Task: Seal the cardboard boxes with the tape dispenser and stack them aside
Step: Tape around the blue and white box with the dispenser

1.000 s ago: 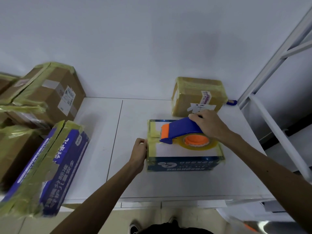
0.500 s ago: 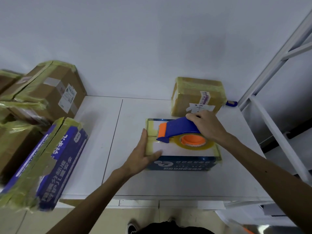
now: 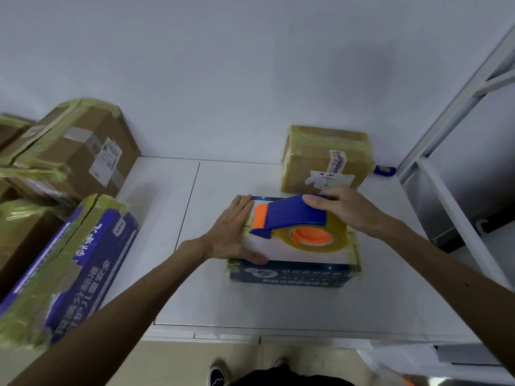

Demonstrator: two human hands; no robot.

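A small blue-and-white box point(image 3: 295, 271) lies on the white table point(image 3: 223, 296), with yellowish tape along its edges. My left hand point(image 3: 232, 232) lies flat on the box's left end, fingers straight, thumb at the near edge. My right hand point(image 3: 348, 208) grips the handle of the blue tape dispenser point(image 3: 289, 215), which has an orange front and an orange-cored tape roll point(image 3: 315, 236). The dispenser sits over the top of the box, its front close to my left fingers.
A taped brown box point(image 3: 326, 160) stands behind the blue one. At the left lie a long taped blue box point(image 3: 83, 263) and a stack of taped brown boxes point(image 3: 75, 151). A white metal rack point(image 3: 457, 135) rises at the right. A wall closes the back.
My left hand has shifted from gripping the box's left side to lying flat on its top. The dispenser stays over the box in my right hand, barely moved.
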